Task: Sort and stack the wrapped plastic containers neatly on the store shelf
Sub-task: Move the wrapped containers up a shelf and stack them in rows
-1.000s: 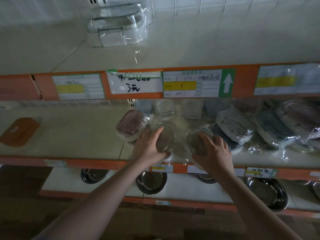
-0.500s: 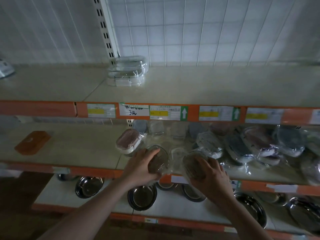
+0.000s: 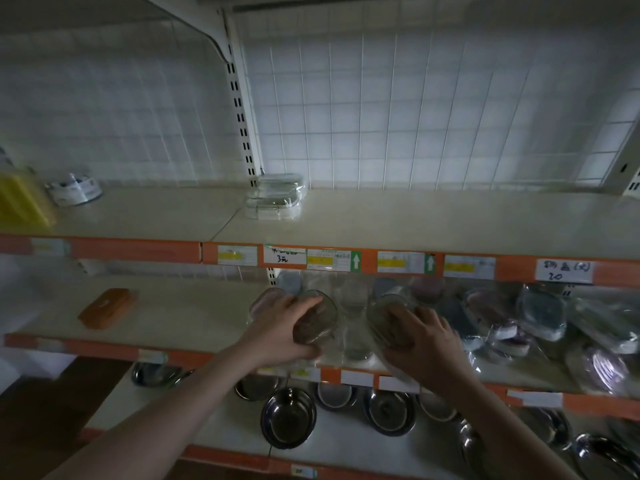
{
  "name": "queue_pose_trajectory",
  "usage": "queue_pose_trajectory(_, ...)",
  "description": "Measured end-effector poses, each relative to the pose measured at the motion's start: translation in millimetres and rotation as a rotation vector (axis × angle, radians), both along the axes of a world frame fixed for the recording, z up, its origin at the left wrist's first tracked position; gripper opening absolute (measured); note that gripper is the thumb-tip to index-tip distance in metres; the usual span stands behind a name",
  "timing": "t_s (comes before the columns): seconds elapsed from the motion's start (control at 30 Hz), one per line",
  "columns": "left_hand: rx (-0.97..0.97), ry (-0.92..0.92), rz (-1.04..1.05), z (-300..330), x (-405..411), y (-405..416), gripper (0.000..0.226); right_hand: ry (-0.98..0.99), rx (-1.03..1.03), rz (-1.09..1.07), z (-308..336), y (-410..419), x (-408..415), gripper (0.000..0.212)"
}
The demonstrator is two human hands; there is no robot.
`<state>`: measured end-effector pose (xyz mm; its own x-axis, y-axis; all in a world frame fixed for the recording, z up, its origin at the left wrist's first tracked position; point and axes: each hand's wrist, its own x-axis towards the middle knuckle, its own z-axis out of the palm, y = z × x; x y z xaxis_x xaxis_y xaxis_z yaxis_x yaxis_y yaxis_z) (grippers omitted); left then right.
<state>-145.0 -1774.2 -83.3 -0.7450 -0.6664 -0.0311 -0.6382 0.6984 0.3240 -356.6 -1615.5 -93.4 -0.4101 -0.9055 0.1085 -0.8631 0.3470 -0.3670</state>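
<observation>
My left hand (image 3: pixel 280 329) grips a wrapped clear oval container (image 3: pixel 320 318) with a dark lid, tilted above the front of the middle shelf (image 3: pixel 173 317). My right hand (image 3: pixel 424 341) grips a second wrapped oval container (image 3: pixel 382 313) beside it, also tilted. A pinkish-lidded wrapped container (image 3: pixel 265 299) lies just left of my left hand. Several more wrapped containers (image 3: pixel 540 317) lie in a loose heap on the right of that shelf. A small stack of clear wrapped containers (image 3: pixel 275 199) stands on the upper shelf (image 3: pixel 415 220).
An orange lid (image 3: pixel 105 308) lies on the left of the middle shelf. A yellow box (image 3: pixel 20 199) and a small wrapped item (image 3: pixel 74 188) sit at the upper shelf's left end. Steel bowls (image 3: pixel 289 415) fill the bottom shelf. Orange shelf edges carry price labels (image 3: pixel 332 259).
The camera has tilted up and back, showing more of the upper shelf and wire back panel. Both hands keep their containers, lifted slightly off the middle shelf.
</observation>
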Motion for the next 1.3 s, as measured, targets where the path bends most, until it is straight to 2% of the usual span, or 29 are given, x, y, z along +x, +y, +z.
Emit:
queue_pose_trajectory(0.07, -0.009, 0.005, 0.013, 15, 2, 5, 0.104, 0.013, -0.033, 0.012, 16, 1, 1, 0.069)
queue_pose_trajectory(0.27, -0.056, 0.067, -0.056, 50, 11, 17, 0.091, 0.005, -0.074, 0.051, 63, 10, 4, 0.064)
queue_pose_trajectory(0.33, -0.044, 0.094, -0.061, 57, 15, 17, 0.096, 0.024, -0.074, 0.056, 76, 14, 4, 0.062)
queue_pose_trajectory(0.47, -0.021, 0.185, -0.043, 69, 19, 13, 0.104, -0.01, -0.127, 0.06, 99, 18, 4, 0.071)
queue_pose_trajectory(0.7, -0.07, 0.273, -0.099, 110, 16, -8, 0.1, 0.031, -0.216, 0.063, 128, -4, -5, 0.055)
queue_pose_trajectory(0.9, -0.145, 0.288, -0.136, 129, 4, -60, 0.099, 0.054, -0.19, 0.027, 136, -49, -19, 0.053)
queue_pose_trajectory(1.17, -0.104, 0.258, -0.214, 137, -22, -151, 0.095, 0.046, -0.198, -0.036, 132, -126, -44, 0.053)
queue_pose_trajectory(1.3, -0.087, 0.209, -0.276, 144, -45, -196, 0.1, 0.042, -0.195, -0.081, 130, -154, -53, 0.054)
